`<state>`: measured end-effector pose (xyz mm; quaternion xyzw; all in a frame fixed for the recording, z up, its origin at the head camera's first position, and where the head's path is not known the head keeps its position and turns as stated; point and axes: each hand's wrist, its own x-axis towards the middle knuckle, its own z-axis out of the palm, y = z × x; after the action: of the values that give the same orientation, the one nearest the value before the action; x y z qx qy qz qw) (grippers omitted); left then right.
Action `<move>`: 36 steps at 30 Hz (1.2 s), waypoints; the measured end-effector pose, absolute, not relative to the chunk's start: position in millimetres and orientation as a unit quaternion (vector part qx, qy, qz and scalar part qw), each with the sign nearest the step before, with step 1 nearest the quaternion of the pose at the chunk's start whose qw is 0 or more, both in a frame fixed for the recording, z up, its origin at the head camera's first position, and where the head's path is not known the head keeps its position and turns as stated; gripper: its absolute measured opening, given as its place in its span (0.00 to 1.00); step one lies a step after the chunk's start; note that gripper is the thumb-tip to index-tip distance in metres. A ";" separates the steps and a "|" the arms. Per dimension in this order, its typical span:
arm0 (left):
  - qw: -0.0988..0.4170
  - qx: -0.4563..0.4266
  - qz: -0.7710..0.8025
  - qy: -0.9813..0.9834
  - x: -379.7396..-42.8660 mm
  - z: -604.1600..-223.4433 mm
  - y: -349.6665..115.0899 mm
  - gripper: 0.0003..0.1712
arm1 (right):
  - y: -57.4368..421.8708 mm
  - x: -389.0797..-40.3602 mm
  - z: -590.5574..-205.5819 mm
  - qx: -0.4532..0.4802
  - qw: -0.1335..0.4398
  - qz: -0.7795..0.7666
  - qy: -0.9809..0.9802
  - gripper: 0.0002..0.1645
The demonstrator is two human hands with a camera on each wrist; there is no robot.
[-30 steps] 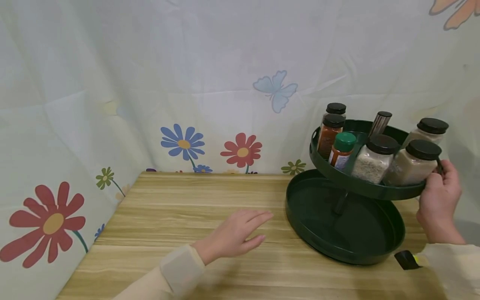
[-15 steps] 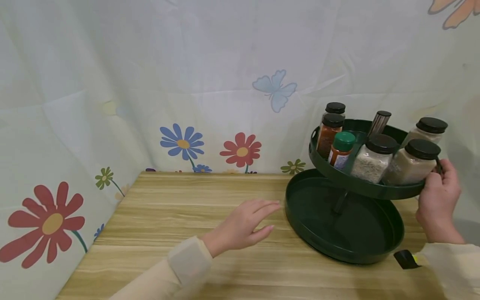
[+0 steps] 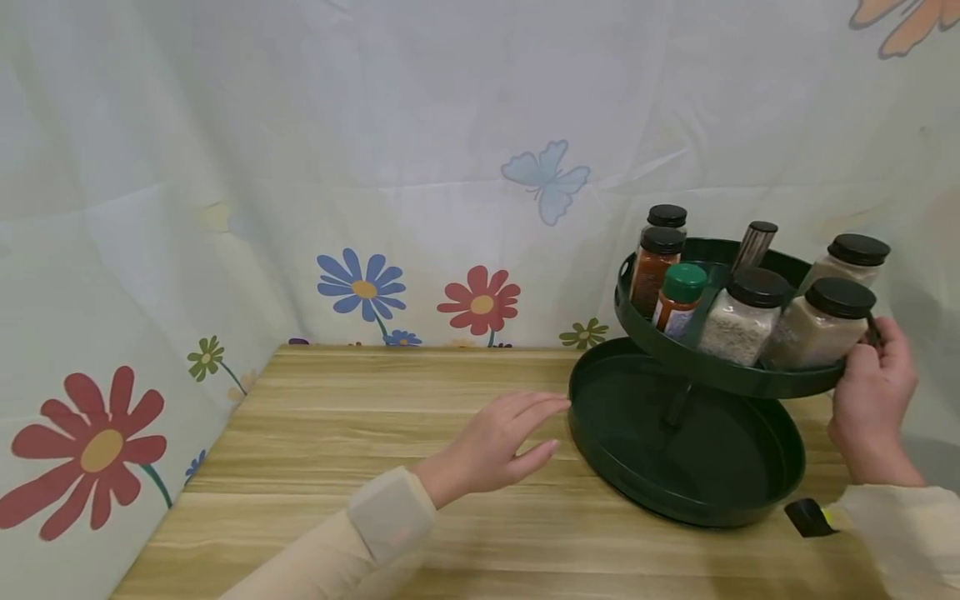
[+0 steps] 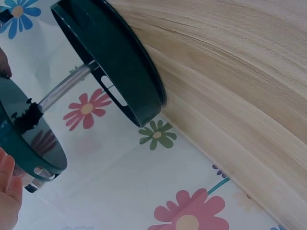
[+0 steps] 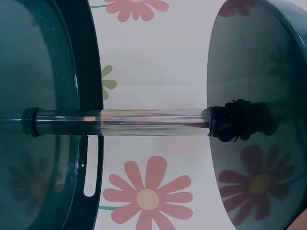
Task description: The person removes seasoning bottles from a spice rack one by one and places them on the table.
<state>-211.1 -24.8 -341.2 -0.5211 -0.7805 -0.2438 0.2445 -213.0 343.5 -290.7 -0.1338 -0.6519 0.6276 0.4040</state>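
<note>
A dark green two-tier spice rack (image 3: 686, 500) stands on the right of the wooden table, its round lower tray bare. Its upper tray (image 3: 720, 367) is tilted toward the viewer and carries several spice jars: one with a green cap (image 3: 681, 296), others with black lids, such as a jar of pale seasoning (image 3: 741, 325). My right hand (image 3: 873, 396) grips the upper tray's right rim at the handle cutout. Fingers extended, my left hand (image 3: 502, 442) hovers left of the lower tray, fingertips right at its rim. A metal post (image 5: 148, 122) joins the tiers in the right wrist view.
The wooden table (image 3: 360, 417) runs left of the rack. Behind it hangs a white cloth (image 3: 420, 208) printed with flowers and a butterfly. A black strap end (image 3: 810, 518) sticks out from the right sleeve.
My left hand has moved right and slightly up, toward the lower tray's rim. The right hand keeps its grip on the upper tray, and the jars stay put on it.
</note>
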 end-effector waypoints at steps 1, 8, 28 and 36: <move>0.249 -0.520 -0.244 -0.780 -211.6 -341.0 -24.2 0.26 | 341.2 -212.0 -288.2 -0.142 0.400 0.622 -0.658 0.28; 0.309 -0.511 -0.253 -0.761 -215.7 -339.8 -17.4 0.31 | 334.7 -209.8 -283.6 -0.150 0.400 0.632 -0.646 0.27; 0.293 -0.487 -0.335 -0.751 -224.1 -326.2 14.7 0.25 | 336.0 -209.5 -282.6 -0.154 0.407 0.631 -0.643 0.27; 0.267 -0.477 -0.360 -0.756 -223.4 -321.3 23.5 0.24 | 335.6 -209.3 -282.1 -0.165 0.406 0.623 -0.648 0.27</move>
<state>-223.4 23.5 -321.3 -0.4765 -0.7560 -0.3603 0.2674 -209.3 335.6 -282.1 -0.1650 -0.6478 0.6233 0.4057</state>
